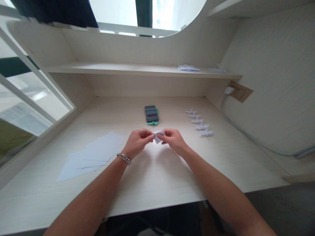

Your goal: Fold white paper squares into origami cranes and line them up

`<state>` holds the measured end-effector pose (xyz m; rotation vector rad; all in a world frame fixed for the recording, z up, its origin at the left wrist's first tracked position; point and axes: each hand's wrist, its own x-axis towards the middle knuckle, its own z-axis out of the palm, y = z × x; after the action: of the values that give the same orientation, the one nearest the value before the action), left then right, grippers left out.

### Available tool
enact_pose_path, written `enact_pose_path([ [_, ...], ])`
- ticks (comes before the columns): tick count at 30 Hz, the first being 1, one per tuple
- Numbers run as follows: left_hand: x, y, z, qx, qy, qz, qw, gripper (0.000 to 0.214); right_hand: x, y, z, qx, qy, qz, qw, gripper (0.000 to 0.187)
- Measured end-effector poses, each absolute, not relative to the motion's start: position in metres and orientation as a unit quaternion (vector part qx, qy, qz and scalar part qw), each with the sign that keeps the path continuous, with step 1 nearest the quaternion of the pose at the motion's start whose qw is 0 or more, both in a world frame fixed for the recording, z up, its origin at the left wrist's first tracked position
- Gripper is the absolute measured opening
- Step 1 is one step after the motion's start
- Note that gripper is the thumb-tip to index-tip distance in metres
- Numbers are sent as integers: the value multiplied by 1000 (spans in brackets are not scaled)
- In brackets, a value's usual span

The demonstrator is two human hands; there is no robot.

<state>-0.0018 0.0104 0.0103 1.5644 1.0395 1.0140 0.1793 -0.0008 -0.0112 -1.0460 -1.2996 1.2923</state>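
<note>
A small folded piece of pale paper [158, 136] is held just above the middle of the light wooden desk [157, 177]. My left hand [137, 142], with a ring and a metal bracelet, pinches its left side with closed fingers. On the paper's right side, my right hand [173, 139] has its fingers pressed together. Both hands meet at the paper.
Several loose pale paper sheets [92, 155] lie on the desk to the left. A phone [151, 115] lies beyond the hands. Several folded paper cranes [199, 123] stand in a row at the right. A wall socket [238, 91] with a cable is on the right wall. More paper [188, 68] rests on the shelf.
</note>
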Motion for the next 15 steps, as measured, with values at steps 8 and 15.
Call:
enact_pose_path([
  [8,-7,12,8,688,413,430,415,19,182,-1,-7,-438,-609,438,496,24],
  [15,-5,14,7,629,421,508,412,26,180,-5,-5,-449,-602,370,548,21],
])
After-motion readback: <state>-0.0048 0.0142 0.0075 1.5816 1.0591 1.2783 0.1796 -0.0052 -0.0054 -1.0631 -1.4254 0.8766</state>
